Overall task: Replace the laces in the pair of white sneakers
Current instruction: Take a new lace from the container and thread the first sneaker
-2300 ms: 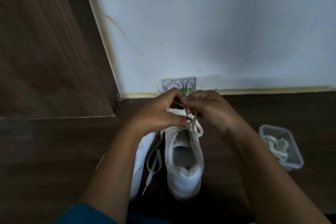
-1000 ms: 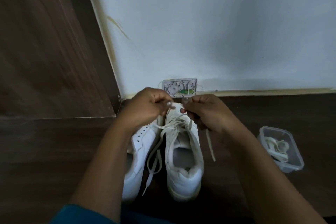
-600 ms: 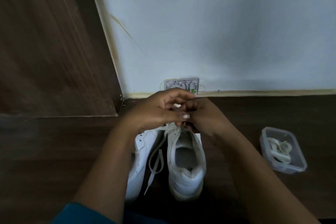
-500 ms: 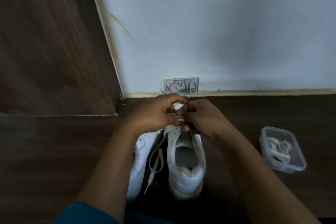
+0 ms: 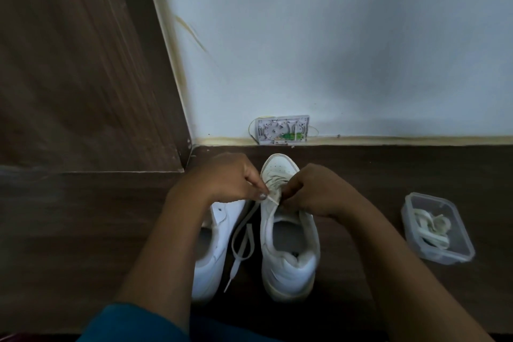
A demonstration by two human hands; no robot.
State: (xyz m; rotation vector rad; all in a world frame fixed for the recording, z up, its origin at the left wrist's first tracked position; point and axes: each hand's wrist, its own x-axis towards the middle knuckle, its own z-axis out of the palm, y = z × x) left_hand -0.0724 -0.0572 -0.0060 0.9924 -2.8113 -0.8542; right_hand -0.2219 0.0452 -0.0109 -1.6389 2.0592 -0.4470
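Note:
Two white sneakers stand side by side on the dark wood floor, toes toward the wall. The right sneaker (image 5: 288,244) has a white lace (image 5: 241,241) partly threaded near its toe, with a loose end trailing down between the shoes. The left sneaker (image 5: 213,247) is partly hidden under my left forearm. My left hand (image 5: 222,178) pinches the lace at the shoe's left eyelets. My right hand (image 5: 313,189) is curled over the right eyelets and grips the lace there; its fingertips are hidden.
A clear plastic box (image 5: 437,228) holding a bundle of whitish laces sits on the floor to the right. A small open wall socket plate (image 5: 283,130) is at the skirting behind the shoes. A wooden panel (image 5: 83,78) rises at the left.
Both hands have dropped lower toward me along the right sneaker, uncovering its toe; they still work the lace close together.

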